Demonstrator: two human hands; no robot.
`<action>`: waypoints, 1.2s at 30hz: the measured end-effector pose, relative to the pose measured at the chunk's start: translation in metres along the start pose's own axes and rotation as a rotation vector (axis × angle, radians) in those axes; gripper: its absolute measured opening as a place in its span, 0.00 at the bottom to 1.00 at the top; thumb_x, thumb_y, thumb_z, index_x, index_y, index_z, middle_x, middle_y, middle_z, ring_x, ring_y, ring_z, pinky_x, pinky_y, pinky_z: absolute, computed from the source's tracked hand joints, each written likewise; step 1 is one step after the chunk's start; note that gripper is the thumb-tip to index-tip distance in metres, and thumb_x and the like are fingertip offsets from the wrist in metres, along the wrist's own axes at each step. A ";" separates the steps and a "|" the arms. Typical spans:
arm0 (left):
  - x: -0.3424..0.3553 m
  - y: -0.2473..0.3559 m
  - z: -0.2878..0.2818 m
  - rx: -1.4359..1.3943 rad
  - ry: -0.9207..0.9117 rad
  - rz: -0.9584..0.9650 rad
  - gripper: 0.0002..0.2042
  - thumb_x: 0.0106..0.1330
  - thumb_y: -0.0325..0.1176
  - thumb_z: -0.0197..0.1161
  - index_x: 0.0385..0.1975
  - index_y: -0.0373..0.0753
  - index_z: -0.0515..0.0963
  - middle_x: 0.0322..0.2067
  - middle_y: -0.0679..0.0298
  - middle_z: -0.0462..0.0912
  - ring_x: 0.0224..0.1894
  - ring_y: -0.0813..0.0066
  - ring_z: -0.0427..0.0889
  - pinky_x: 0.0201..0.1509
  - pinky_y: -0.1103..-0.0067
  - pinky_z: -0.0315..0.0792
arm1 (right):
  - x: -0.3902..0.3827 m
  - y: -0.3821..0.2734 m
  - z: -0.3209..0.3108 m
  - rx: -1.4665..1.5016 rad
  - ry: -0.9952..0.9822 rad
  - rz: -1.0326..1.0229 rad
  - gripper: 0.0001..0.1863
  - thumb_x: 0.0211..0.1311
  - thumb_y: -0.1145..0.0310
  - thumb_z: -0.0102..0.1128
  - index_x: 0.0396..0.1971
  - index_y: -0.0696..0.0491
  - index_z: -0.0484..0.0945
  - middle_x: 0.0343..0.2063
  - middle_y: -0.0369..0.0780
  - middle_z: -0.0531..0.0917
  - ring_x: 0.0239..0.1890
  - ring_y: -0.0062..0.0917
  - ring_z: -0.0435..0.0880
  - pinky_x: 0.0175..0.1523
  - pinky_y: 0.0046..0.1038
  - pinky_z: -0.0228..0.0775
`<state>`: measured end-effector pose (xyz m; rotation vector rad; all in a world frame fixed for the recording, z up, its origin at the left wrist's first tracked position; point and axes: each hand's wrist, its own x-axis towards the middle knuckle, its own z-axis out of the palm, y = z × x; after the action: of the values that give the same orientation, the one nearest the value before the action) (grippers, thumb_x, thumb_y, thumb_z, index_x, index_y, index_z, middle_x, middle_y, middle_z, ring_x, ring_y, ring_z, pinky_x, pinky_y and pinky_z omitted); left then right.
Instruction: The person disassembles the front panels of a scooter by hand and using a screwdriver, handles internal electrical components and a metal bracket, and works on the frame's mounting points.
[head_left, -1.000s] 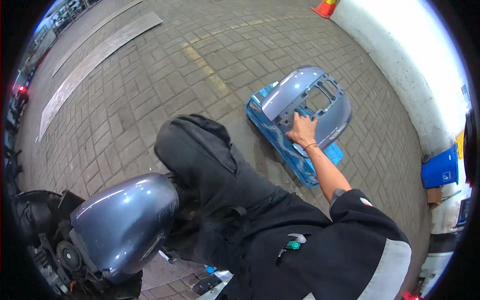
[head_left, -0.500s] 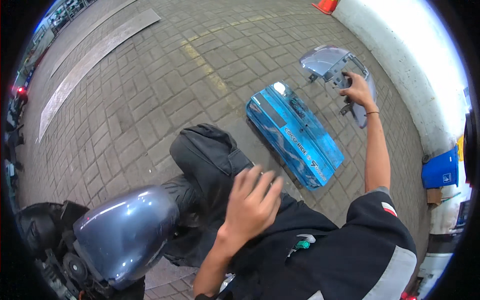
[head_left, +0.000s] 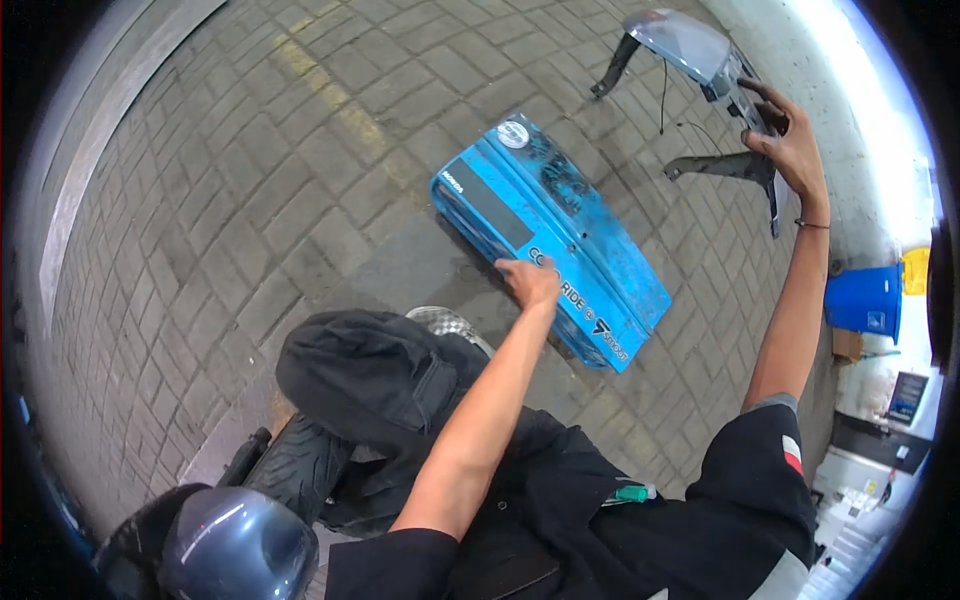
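My left hand (head_left: 530,283) reaches down to a blue metal toolbox (head_left: 480,180) on the paving, its fingers curled at the box's near long edge and lid. The lid is closed and carries dark lettering, a dark strip and a round white sticker. Out to the far right, my right hand (head_left: 790,140) grips a glossy grey plastic motorcycle body cover (head_left: 680,42) by its inner frame. Dark bracket arms hang from the cover, along with a thin dark cable. Part of the cover is hidden behind my fingers.
At lower left is a motorcycle's grey-blue mudguard (head_left: 240,545) above a black tyre (head_left: 300,465). My bent knee (head_left: 370,370) lies between it and the toolbox. A white wall (head_left: 850,130) runs along the right, with a blue bin (head_left: 865,300) beside it.
My left hand has moved forward from above my lap to the toolbox. My right hand has carried the grey cover farther right, toward the wall, and the cover has turned. The view has shifted.
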<state>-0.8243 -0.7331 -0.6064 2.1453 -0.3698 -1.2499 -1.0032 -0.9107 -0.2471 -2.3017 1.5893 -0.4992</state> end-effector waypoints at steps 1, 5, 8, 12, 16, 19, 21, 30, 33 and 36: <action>0.014 -0.018 -0.005 -0.165 -0.090 0.041 0.35 0.62 0.37 0.74 0.62 0.23 0.63 0.55 0.38 0.79 0.59 0.41 0.79 0.67 0.60 0.70 | 0.004 0.008 0.001 -0.039 0.062 -0.088 0.37 0.44 0.65 0.70 0.61 0.52 0.81 0.42 0.40 0.84 0.46 0.24 0.80 0.57 0.28 0.72; 0.020 -0.019 -0.015 -0.256 -0.225 0.139 0.13 0.63 0.28 0.72 0.45 0.31 0.80 0.45 0.52 0.87 0.46 0.61 0.84 0.55 0.67 0.74 | 0.004 0.025 -0.004 -0.045 0.094 -0.080 0.37 0.46 0.60 0.73 0.62 0.52 0.80 0.49 0.44 0.86 0.53 0.31 0.83 0.62 0.33 0.71; 0.003 -0.027 -0.030 -0.455 -0.163 0.131 0.10 0.62 0.25 0.71 0.41 0.30 0.82 0.40 0.56 0.88 0.40 0.68 0.82 0.49 0.69 0.75 | 0.015 0.043 -0.009 -0.051 0.116 -0.132 0.38 0.46 0.60 0.74 0.62 0.53 0.80 0.49 0.44 0.86 0.51 0.32 0.84 0.61 0.33 0.73; -0.025 -0.027 -0.073 -0.431 -0.041 0.086 0.10 0.59 0.21 0.66 0.40 0.30 0.84 0.37 0.56 0.88 0.40 0.66 0.84 0.47 0.68 0.75 | 0.000 0.054 -0.015 -0.086 0.038 -0.079 0.35 0.50 0.63 0.71 0.64 0.49 0.79 0.49 0.40 0.85 0.52 0.27 0.81 0.60 0.26 0.70; -0.017 -0.060 -0.089 -0.357 0.099 -0.062 0.17 0.54 0.29 0.61 0.42 0.27 0.82 0.39 0.48 0.88 0.41 0.54 0.87 0.50 0.64 0.76 | -0.005 0.042 -0.012 -0.120 0.084 -0.162 0.35 0.49 0.62 0.71 0.63 0.47 0.80 0.50 0.42 0.86 0.55 0.30 0.82 0.62 0.30 0.71; 0.002 -0.081 -0.091 -0.421 0.088 -0.207 0.23 0.54 0.29 0.61 0.48 0.19 0.74 0.49 0.37 0.81 0.52 0.45 0.82 0.59 0.60 0.73 | -0.002 0.035 -0.009 -0.067 0.071 -0.138 0.36 0.48 0.62 0.72 0.63 0.49 0.79 0.53 0.45 0.85 0.59 0.35 0.82 0.65 0.33 0.71; -0.008 -0.070 -0.091 -0.248 0.268 -0.148 0.24 0.55 0.30 0.63 0.50 0.20 0.73 0.51 0.39 0.79 0.55 0.44 0.79 0.62 0.58 0.70 | -0.016 -0.013 -0.005 -0.048 0.054 -0.011 0.27 0.48 0.71 0.69 0.53 0.59 0.82 0.30 0.38 0.83 0.31 0.21 0.78 0.41 0.30 0.76; -0.012 -0.011 -0.073 0.868 -0.123 1.329 0.30 0.59 0.37 0.69 0.62 0.34 0.72 0.62 0.46 0.72 0.71 0.46 0.65 0.73 0.50 0.60 | 0.000 0.048 -0.008 -0.085 0.163 -0.097 0.36 0.48 0.62 0.74 0.62 0.53 0.79 0.54 0.47 0.85 0.59 0.36 0.82 0.66 0.34 0.71; 0.021 -0.012 -0.034 1.016 -0.192 1.297 0.30 0.67 0.47 0.64 0.63 0.34 0.72 0.65 0.46 0.70 0.74 0.48 0.61 0.78 0.49 0.52 | 0.007 0.050 -0.013 -0.139 0.136 -0.059 0.35 0.48 0.63 0.74 0.61 0.53 0.80 0.54 0.45 0.85 0.59 0.35 0.82 0.66 0.33 0.70; 0.048 0.008 -0.023 1.133 -0.241 1.261 0.28 0.70 0.50 0.59 0.61 0.35 0.75 0.63 0.48 0.74 0.73 0.48 0.63 0.78 0.46 0.49 | -0.001 0.037 -0.013 -0.020 0.144 -0.136 0.34 0.47 0.63 0.75 0.58 0.56 0.82 0.47 0.43 0.87 0.52 0.29 0.84 0.61 0.31 0.73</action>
<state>-0.7791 -0.7555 -0.6259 1.7075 -2.4830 -0.4694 -1.0404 -0.9235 -0.2515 -2.4502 1.5122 -0.6999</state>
